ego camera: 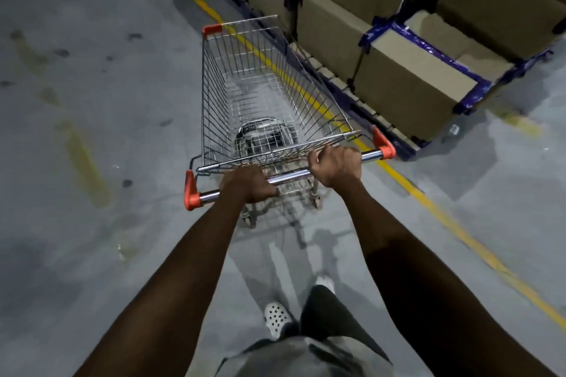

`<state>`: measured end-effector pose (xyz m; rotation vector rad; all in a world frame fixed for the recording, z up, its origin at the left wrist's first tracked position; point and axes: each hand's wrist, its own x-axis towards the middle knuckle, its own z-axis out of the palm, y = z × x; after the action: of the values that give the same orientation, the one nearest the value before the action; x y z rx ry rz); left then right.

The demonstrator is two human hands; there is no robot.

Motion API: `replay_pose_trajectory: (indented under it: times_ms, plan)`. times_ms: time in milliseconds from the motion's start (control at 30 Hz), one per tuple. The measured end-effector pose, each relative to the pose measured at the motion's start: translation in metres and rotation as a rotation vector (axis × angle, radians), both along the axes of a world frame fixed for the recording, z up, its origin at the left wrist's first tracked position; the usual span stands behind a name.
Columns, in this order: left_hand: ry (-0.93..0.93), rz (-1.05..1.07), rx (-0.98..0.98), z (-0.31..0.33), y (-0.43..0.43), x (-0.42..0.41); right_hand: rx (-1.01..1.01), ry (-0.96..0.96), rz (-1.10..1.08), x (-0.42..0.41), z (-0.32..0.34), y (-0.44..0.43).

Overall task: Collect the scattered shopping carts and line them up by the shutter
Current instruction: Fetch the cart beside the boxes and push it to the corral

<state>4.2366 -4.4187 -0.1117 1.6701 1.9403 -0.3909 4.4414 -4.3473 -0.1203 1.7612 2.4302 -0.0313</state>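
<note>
A silver wire shopping cart (260, 92) with orange corner caps stands on the grey floor in front of me. Its chrome handle bar (289, 176) runs across the near end. My left hand (248, 185) grips the bar left of centre. My right hand (335, 164) grips it right of centre. The basket holds a clear, shiny object (265, 135) at its near end. No shutter and no other cart are in view.
Stacked cardboard boxes (407, 70) bound with blue tape sit on a pallet close to the cart's right side. A yellow floor line (428, 202) runs diagonally past them. Stained grey concrete (92, 101) spreads to the left. My legs and white shoe (275, 315) are below.
</note>
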Motion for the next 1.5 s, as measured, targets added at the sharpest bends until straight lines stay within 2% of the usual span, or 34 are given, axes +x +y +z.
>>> replay_pose_trajectory:
  times_ms: [200,267,333,400,433,567,633,1000,1267,1500]
  plan:
    - [-0.006,0.025,-0.008,0.001,0.119,-0.065,-0.025,-0.024,0.057,-0.068,-0.001,0.134]
    - [-0.120,0.083,-0.014,0.009,0.160,-0.091,-0.031,-0.037,0.134,-0.093,0.002,0.185]
    - [-0.326,0.219,0.081,0.015,0.201,-0.127,-0.061,-0.024,0.237,-0.119,0.008,0.236]
    - [-0.414,0.362,0.135,0.018,0.233,-0.169,-0.118,-0.007,0.316,-0.143,0.017,0.282]
    - [-0.377,0.378,0.116,0.019,0.246,-0.191,-0.131,-0.002,0.352,-0.156,0.018,0.304]
    - [0.027,0.270,0.083,0.024,0.301,-0.266,-0.173,-0.010,0.468,-0.211,0.023,0.385]
    - [0.091,0.278,0.052,0.023,0.331,-0.286,-0.197,0.009,0.503,-0.238,0.025,0.416]
    - [0.155,0.508,0.070,0.023,0.515,-0.414,-0.183,-0.013,0.595,-0.391,0.022,0.612]
    - [0.213,0.515,0.093,0.025,0.669,-0.547,-0.255,-0.029,0.574,-0.530,0.029,0.761]
    - [0.188,0.491,0.116,0.020,0.780,-0.633,-0.236,-0.016,0.551,-0.611,0.028,0.870]
